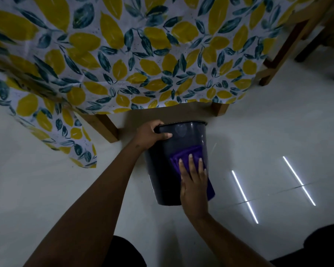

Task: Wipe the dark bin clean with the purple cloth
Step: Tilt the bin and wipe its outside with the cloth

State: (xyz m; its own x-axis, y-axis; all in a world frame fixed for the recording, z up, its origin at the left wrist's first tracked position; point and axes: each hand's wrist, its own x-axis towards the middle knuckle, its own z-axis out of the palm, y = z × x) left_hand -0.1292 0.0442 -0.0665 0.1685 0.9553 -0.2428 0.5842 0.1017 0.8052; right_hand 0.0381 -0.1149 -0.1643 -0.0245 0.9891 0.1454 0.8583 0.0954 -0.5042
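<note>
The dark bin [162, 170] lies tipped on the white floor, its open rim toward the table and its base toward me. Faint heart shapes mark its wall near the rim. My left hand [152, 134] grips the rim at the left side, thumb over the outer wall. A folded purple cloth [185, 153] lies flat on the bin's upper side. My right hand [194, 182] presses down on the cloth with its fingers spread and pointing toward the rim. The cloth's lower right part hangs past the bin's edge.
A table covered by a lemon-print cloth [123, 54] hangs just beyond the bin, with wooden legs [106, 126] left and right of it. More wooden furniture legs [281, 49] stand at the upper right. The glossy floor [268, 151] reflects light strips on the right.
</note>
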